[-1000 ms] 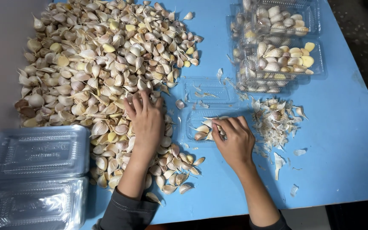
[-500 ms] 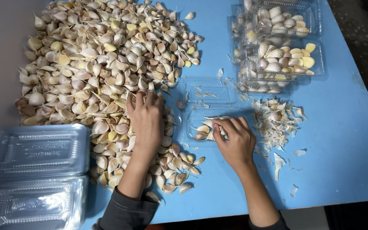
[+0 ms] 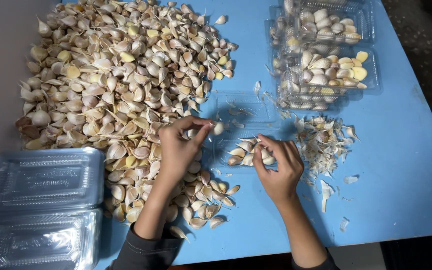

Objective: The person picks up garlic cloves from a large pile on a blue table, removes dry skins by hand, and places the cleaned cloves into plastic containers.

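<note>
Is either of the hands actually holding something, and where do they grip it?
The left hand pinches one garlic clove by its end, between fingertips. Whether the right hand holds anything cannot be told.

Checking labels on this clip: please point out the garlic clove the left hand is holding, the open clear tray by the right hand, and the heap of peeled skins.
clove (image 3: 218,128), head view, middle of the clove at the fingertips.
tray (image 3: 246,106), head view, its bare lid half.
skins (image 3: 321,142), head view, centre of the heap.

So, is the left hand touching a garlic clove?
Touching. The head view shows the left hand pinching one clove between thumb and fingertips, above the open clear tray.
</note>
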